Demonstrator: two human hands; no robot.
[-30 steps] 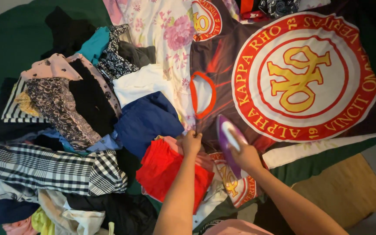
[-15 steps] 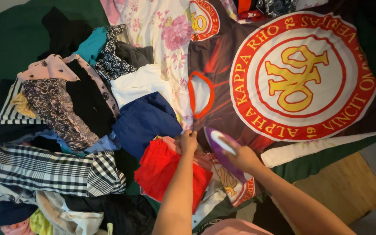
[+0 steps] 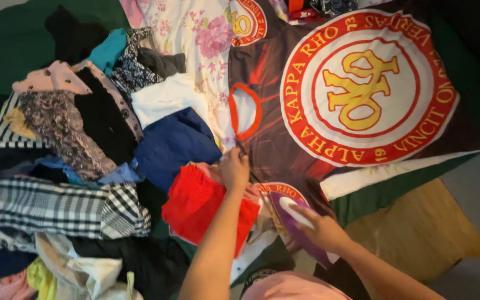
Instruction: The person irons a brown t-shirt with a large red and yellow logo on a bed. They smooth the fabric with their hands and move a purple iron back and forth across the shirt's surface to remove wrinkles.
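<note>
Pinching the dark jersey [image 3: 284, 150] by its soft, limp edge, the left hand [image 3: 235, 168] steadied it while the right hand [image 3: 319, 228] closed round the rigid, seemingly heavy purple iron [image 3: 293, 222].

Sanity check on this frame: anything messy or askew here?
Yes. The clothes pile on the left is a loose unfolded heap, with a red garment crumpled at its edge. The right hand holds a purple iron beside it.
</note>
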